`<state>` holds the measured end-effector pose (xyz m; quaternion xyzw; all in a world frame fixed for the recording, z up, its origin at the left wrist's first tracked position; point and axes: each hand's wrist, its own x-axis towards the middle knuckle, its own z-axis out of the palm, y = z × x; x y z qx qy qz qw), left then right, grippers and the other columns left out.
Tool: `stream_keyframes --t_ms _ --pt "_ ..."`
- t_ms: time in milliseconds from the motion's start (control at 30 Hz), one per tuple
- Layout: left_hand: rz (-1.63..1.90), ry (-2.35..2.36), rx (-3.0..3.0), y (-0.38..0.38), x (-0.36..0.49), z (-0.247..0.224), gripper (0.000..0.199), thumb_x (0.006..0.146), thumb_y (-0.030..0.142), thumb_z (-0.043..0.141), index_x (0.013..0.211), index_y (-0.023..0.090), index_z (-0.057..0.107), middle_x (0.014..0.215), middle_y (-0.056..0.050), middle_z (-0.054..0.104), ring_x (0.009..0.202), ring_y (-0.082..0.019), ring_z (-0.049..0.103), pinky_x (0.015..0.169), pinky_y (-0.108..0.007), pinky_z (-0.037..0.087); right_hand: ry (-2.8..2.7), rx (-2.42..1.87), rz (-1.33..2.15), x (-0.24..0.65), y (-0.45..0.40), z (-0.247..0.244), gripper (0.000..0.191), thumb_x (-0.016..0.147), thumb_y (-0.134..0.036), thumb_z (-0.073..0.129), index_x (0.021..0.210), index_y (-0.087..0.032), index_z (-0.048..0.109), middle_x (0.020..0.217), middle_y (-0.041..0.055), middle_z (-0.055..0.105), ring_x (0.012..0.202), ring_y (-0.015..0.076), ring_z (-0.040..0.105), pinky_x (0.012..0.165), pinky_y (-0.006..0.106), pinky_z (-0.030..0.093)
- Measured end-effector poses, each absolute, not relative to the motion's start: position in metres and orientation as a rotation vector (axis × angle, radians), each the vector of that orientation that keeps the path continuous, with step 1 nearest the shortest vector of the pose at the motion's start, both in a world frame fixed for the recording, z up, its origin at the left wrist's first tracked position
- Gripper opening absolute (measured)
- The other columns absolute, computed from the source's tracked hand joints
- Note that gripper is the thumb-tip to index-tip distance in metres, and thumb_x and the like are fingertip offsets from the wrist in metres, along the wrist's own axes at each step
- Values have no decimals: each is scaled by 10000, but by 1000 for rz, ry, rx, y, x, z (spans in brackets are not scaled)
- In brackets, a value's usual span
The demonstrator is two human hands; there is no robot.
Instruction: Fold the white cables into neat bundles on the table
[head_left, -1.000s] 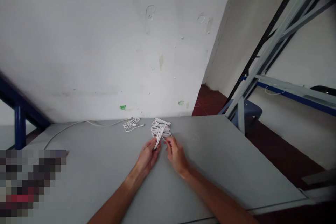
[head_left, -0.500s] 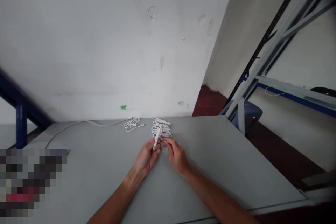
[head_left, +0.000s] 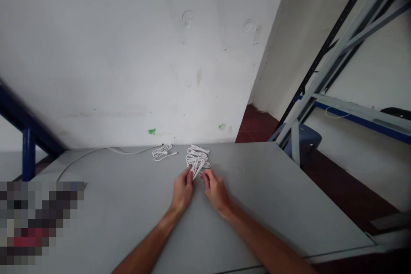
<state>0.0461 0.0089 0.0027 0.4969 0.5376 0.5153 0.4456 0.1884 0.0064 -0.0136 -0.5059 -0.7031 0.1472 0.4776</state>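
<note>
White cable bundle (head_left: pixel 198 168), slanting away rightward lengthwise, pinched in left grip (head_left: pixel 183 189), strand (head_left: pixel 201 173) in right grip (head_left: pixel 216 189)

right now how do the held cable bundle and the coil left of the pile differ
The held bundle is in the left hand; the loose coil lies on the table. The held bundle is gathered narrower, while the loose coil spreads wider, one end sticking out. Both are white.

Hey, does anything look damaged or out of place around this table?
The wall behind the table looks worn: it has green marks and rough, chipped-looking spots. On the table, the cable coil left of the white cable pile looks loose, with one end sticking out.
</note>
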Motion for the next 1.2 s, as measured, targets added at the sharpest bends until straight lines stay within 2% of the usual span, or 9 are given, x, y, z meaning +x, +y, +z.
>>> stream_keyframes --t_ms 67,200,333,467,633,767,900,1100,1200 --pt "1339 1410 1362 8 47 4 373 882 457 617 1096 169 717 834 -54 698 741 -208 595 753 -324 462 -1738 -1267 317 187 6 -14 227 966 -237 434 950 -252 660 801 59 769 670 188 716 621 256 533" --pt "1384 1427 1562 5 52 5 285 893 336 602 1099 191 735 956 -120 720 897 -271 645 885 -396 476 -1734 -1287 272 187 4 -11 250 964 -248 426 947 -229 674 766 72 754 620 184 689 594 251 507" --pt "1364 1411 1648 0 56 3 313 917 264 552 1174 183 713 1023 -146 716 945 -290 650 908 -425 477 -1677 -1261 376 187 2 -4 239 953 -283 461 904 -221 687 761 70 745 621 186 673 609 266 522" --pt "1344 1384 1656 0 56 1 302 924 254 560 1173 188 717 999 -144 716 929 -288 656 903 -422 490 -1432 -1174 755 187 7 -2 233 925 -391 552 860 -219 696 731 30 727 616 169 662 589 264 560" --pt "1333 1325 1660 0 59 -3 325 924 287 587 1217 211 705 1036 -127 707 942 -277 657 925 -428 503 -1026 -1067 1157 189 15 -10 313 725 -503 772 779 -202 705 732 19 746 642 183 701 663 341 630" --pt "1346 1287 1666 -1 62 -5 357 914 315 619 1243 203 704 1031 -136 696 931 -280 653 915 -423 513 -888 -1080 1214 190 17 -12 353 674 -509 809 789 -187 720 720 30 758 645 191 719 728 383 637" --pt "1311 1327 1736 -1 63 -5 383 940 308 563 1279 179 684 1061 -164 694 930 -287 659 896 -436 526 -744 -1057 1268 187 16 -8 382 615 -506 847 755 -182 700 727 40 766 656 202 732 753 410 640" --pt "1287 1351 1800 -1 63 0 385 954 247 509 1303 199 666 1104 -151 708 983 -273 672 926 -422 534 -608 -1012 1367 187 12 1 369 579 -422 885 770 -150 724 766 77 781 713 209 744 755 362 629" --pt "1308 1328 1777 -1 61 4 358 959 262 538 1285 208 677 1115 -135 713 1009 -264 677 953 -403 526 -763 -1048 1273 190 14 4 335 619 -429 853 753 -145 734 722 73 774 692 218 736 720 372 630"
